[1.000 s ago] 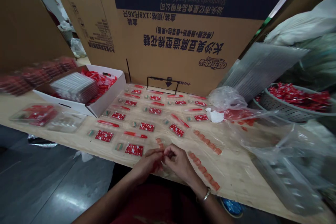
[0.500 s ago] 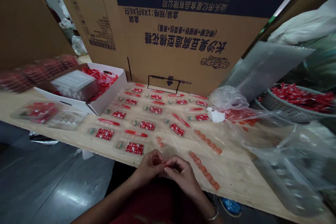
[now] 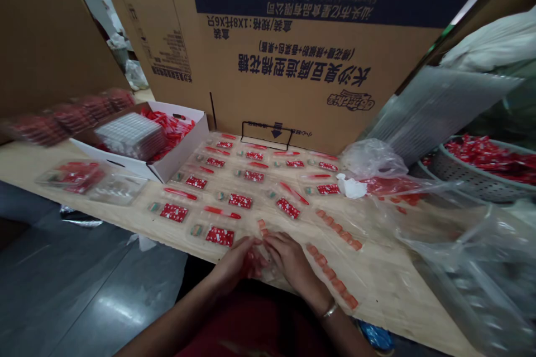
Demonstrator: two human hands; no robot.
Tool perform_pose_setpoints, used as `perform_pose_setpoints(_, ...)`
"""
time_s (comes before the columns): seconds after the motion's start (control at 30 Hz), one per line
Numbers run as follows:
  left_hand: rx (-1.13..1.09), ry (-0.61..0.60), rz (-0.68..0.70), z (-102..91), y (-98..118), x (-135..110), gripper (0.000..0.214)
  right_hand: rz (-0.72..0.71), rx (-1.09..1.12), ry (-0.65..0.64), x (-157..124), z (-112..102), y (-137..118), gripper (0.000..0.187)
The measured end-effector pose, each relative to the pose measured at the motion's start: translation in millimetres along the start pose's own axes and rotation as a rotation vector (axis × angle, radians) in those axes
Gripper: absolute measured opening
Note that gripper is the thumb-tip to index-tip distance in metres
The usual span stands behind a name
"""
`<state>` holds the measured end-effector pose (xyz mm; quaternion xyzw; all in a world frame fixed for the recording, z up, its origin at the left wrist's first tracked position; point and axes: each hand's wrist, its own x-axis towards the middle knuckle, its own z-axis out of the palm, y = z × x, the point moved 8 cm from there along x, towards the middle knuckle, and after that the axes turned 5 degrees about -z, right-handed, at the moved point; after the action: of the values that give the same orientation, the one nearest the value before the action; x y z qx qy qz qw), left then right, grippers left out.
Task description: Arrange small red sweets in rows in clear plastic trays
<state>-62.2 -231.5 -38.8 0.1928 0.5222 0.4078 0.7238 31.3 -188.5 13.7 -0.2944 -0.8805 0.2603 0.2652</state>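
My left hand (image 3: 238,259) and my right hand (image 3: 288,256) meet at the near edge of the wooden table (image 3: 389,284), fingers curled together around a small red piece (image 3: 252,261) that I cannot make out clearly. A strip of small orange candies (image 3: 330,273) in clear film lies just right of my right hand. Another short orange strip (image 3: 262,226) lies just beyond my fingertips. Rows of clear trays with red packets (image 3: 240,201) and red sticks (image 3: 221,212) cover the table ahead.
A white box (image 3: 176,153) with red sticks and a stack of clear trays sits at the left. A large cardboard carton (image 3: 293,50) stands behind. Clear plastic bags (image 3: 469,245) and a grey basket of red packets (image 3: 481,170) lie at the right.
Both hands stayed together at the table edge, fingers shifting slightly on the small red piece; the view drifted a little to the left.
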Motion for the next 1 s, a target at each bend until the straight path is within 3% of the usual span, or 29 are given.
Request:
perform_pose_setpoints(0.07, -0.142, -0.088, -0.030, 7.3, 3, -3, 0.053, 0.034, 0.010, 0.041, -3, -9, -5, 0.022)
perform_pose_setpoints(0.17, -0.214, -0.118, -0.002, 13.3, 10, -4, 0.061, 0.057, 0.077, 0.045, -3, -19, -20, 0.017)
perform_pose_setpoints(0.27, -0.161, -0.161, 0.021, 22.8, 11, -2, 0.066, 0.079, 0.151, -0.013, 3, -17, -29, 0.021)
perform_pose_setpoints(0.43, -0.145, -0.212, 0.009, 31.6, 7, -4, 0.067, 0.102, 0.270, -0.004, 4, -9, -22, 0.024)
perform_pose_setpoints(0.67, -0.133, -0.054, 0.015, 18.6, 16, -4, 0.038, 0.155, 0.291, 0.149, 2, -21, -2, 0.014)
perform_pose_setpoints(0.83, -0.159, -0.001, 0.067, 9.4, 29, 5, 0.032, 0.106, 0.336, 0.091, 10, -27, -6, 0.017)
perform_pose_setpoints(1.0, -0.084, -0.052, 0.104, 16.8, 28, 3, 0.037, 0.149, 0.323, 0.070, 1, -24, -15, 0.026)
